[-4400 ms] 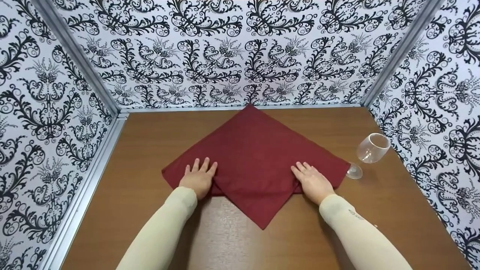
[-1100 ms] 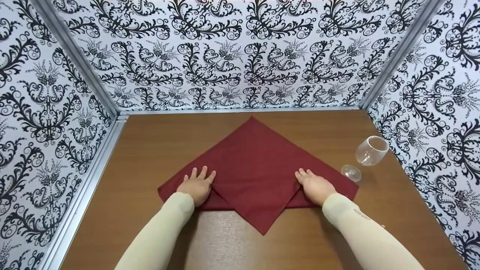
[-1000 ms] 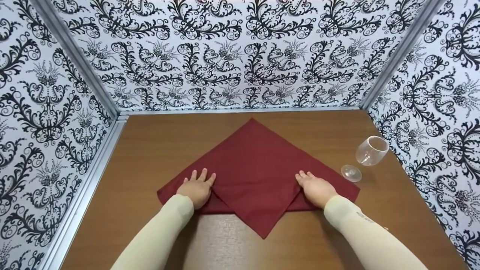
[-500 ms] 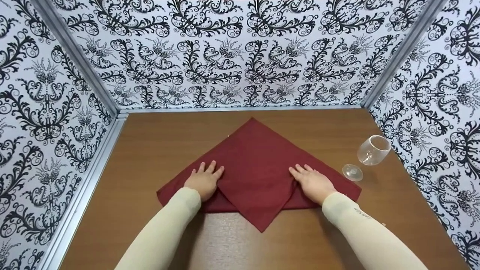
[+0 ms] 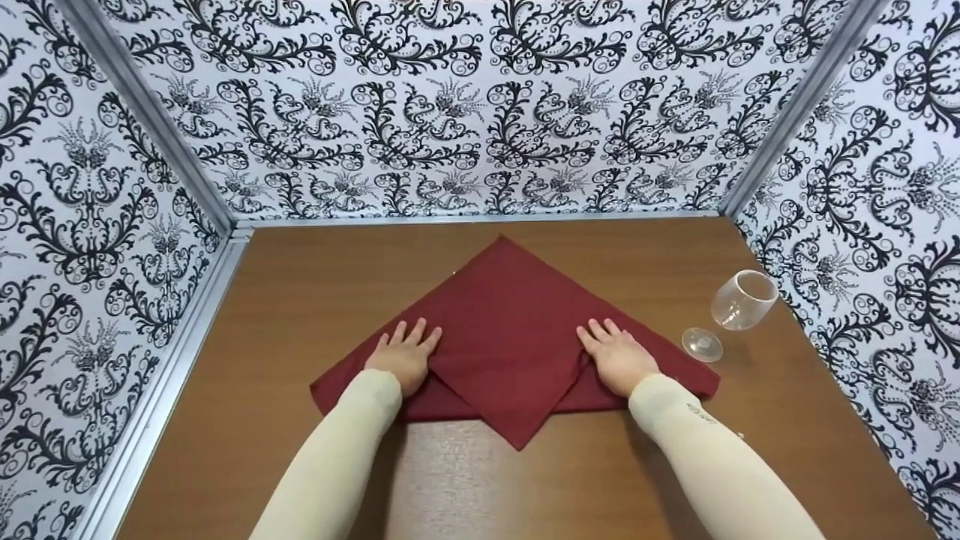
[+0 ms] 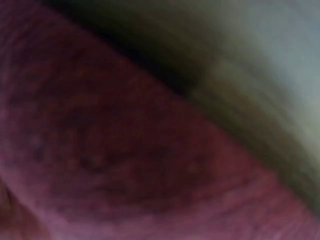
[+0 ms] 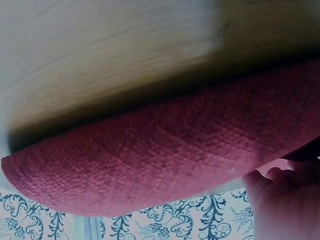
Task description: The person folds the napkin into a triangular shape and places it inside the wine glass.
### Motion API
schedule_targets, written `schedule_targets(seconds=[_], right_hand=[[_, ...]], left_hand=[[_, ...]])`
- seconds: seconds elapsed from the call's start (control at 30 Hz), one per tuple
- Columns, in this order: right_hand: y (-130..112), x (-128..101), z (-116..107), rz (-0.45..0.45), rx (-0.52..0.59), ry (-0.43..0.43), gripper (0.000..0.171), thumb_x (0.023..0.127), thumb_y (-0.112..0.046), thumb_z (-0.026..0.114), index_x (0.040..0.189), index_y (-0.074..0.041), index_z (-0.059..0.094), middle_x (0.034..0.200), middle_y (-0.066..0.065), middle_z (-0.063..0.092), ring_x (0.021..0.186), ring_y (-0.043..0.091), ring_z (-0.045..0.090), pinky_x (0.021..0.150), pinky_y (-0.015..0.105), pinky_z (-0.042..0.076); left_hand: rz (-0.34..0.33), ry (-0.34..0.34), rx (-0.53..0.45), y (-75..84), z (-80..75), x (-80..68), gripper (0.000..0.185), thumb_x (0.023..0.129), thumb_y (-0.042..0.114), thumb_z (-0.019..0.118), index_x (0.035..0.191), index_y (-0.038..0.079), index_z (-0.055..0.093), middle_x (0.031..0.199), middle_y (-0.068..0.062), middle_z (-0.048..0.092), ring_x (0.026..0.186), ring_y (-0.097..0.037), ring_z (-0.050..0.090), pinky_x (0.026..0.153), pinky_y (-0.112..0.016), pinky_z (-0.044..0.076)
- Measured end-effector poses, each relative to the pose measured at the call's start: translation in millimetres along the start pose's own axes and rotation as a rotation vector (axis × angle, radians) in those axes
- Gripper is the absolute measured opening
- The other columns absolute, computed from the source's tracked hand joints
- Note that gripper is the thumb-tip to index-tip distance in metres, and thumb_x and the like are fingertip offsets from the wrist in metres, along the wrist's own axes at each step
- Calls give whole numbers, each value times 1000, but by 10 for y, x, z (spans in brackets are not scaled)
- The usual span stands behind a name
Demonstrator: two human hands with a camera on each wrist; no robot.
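A dark red cloth napkin (image 5: 510,315) lies folded on the table, its far corner pointing to the back wall. Its near edge makes a straight folded band (image 5: 442,401), and a pointed flap (image 5: 517,409) overlaps this band toward the person. My left hand (image 5: 401,360) rests palm down on the left side of the cloth, fingers spread beside the flap's edge. On the right side my right hand (image 5: 619,358) lies flat in the same way. In the right wrist view, the rounded fold (image 7: 165,155) of the cloth runs beside my hand (image 7: 290,205). The left wrist view is dark and blurred.
A clear stemmed glass (image 5: 742,301) stands on the right of the wooden table (image 5: 322,277), its foot close to the napkin's right corner. Patterned walls (image 5: 420,112) with metal rails (image 5: 480,219) enclose the back and both sides.
Since the earliest frame the napkin's far corner has come nearer the person and the near band shows wider. Lately the flap's tip has shifted slightly back; both hands stay flat on the cloth.
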State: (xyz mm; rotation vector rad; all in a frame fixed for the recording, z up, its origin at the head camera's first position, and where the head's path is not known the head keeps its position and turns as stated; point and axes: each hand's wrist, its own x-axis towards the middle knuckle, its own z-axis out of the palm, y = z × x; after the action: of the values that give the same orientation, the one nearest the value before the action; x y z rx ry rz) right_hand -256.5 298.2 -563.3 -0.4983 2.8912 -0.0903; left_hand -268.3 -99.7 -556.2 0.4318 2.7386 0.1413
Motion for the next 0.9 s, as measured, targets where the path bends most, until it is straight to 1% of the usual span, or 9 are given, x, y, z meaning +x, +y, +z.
schedule_targets(seconds=[0.17, 0.23, 0.43, 0.53, 0.63, 0.73, 0.83, 0.9], right_hand=[[-8, -6, -15, 41, 75, -60, 59, 106, 1, 33, 164, -6, 34, 172, 23, 28, 159, 48, 24, 127, 62, 27], [-13, -17, -20, 43, 88, -73, 59, 106, 1, 32, 165, -6, 33, 172, 23, 26, 159, 48, 23, 127, 60, 26], [-27, -78, -16, 23, 105, -72, 59, 105, 3, 33, 164, -4, 35, 171, 25, 27, 158, 49, 23, 127, 61, 27], [-36, -118, -16, 17, 96, -74, 59, 105, 3, 32, 163, -3, 35, 171, 25, 28, 158, 49, 24, 126, 60, 29], [-43, -155, -36, 2, 81, -71, 58, 105, 4, 33, 162, -1, 38, 169, 26, 31, 157, 50, 27, 126, 60, 30], [-38, -144, -83, -3, 66, -36, 56, 105, 4, 34, 161, 0, 39, 168, 26, 35, 156, 50, 30, 126, 59, 30], [-39, -74, -135, 12, 68, 11, 56, 105, 4, 35, 161, -2, 39, 168, 25, 35, 156, 49, 30, 125, 59, 32], [-51, -18, -155, 25, 76, 18, 57, 105, 4, 35, 162, -3, 38, 169, 24, 33, 157, 49, 29, 124, 60, 34]], left_hand=[[-14, -15, -25, -7, 27, 1, 65, 109, 11, 33, 170, 32, 20, 179, -4, 10, 165, -38, 7, 131, -61, 16], [-9, -13, -25, -7, 44, 1, 65, 109, 11, 33, 170, 31, 19, 179, -4, 10, 165, -38, 6, 130, -61, 16], [-9, -11, -40, 0, 93, -30, 64, 110, 13, 31, 170, 31, 19, 179, -4, 8, 165, -37, 4, 131, -60, 15], [-7, -16, -39, 8, 92, -66, 63, 110, 13, 31, 170, 31, 20, 179, -4, 10, 165, -37, 6, 131, -60, 17], [4, -12, -21, 10, 62, -82, 60, 111, 14, 32, 169, 29, 26, 178, -6, 16, 164, -38, 12, 130, -59, 22], [18, 14, -11, 1, -10, -56, 58, 111, 16, 33, 168, 25, 30, 176, -8, 22, 163, -38, 17, 129, -58, 26], [18, 43, -22, -8, -92, 3, 58, 110, 18, 34, 168, 23, 30, 176, -9, 21, 164, -37, 17, 130, -57, 23], [15, 54, -34, 2, -134, 31, 59, 109, 18, 34, 168, 22, 29, 177, -10, 20, 164, -38, 15, 130, -58, 21]])
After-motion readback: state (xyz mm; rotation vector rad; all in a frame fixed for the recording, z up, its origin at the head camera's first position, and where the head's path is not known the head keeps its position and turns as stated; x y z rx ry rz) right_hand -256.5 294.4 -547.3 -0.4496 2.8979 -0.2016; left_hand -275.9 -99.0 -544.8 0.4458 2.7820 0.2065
